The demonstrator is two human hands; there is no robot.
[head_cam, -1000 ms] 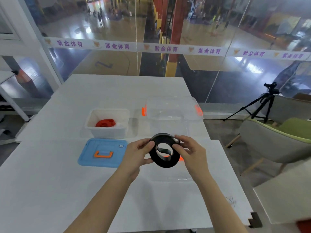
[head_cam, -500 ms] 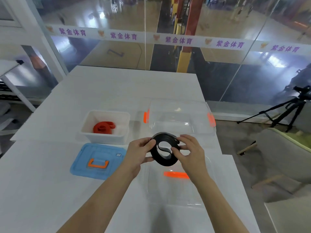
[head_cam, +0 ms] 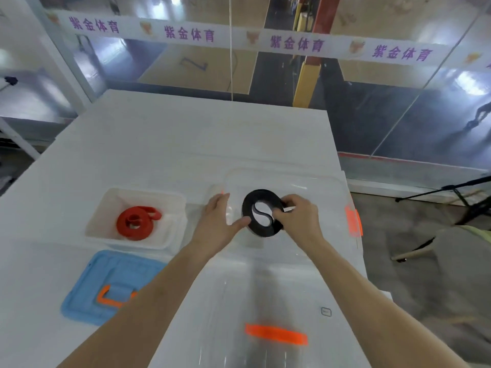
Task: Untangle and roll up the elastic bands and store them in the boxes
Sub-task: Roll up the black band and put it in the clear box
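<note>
A rolled black elastic band (head_cam: 261, 229) hangs over the open clear box (head_cam: 329, 187) on the white table. My right hand (head_cam: 297, 219) pinches its right side, fingers curled over the coil. My left hand (head_cam: 221, 221) is beside it with fingers fairly straight, the thumb touching the roll's left edge. A rolled red band (head_cam: 134, 221) lies inside the white box (head_cam: 103, 205) to the left.
A blue lid with an orange handle (head_cam: 106, 285) lies in front of the white box. A clear lid with an orange handle (head_cam: 276, 333) lies nearest me. The table's right edge (head_cam: 361, 261) is close, with a chair and a tripod beyond.
Both hands carried the black roll forward, from over the clear lid to over the clear box. My left fingers straightened and now only the thumb touches the roll. The camera tilted down.
</note>
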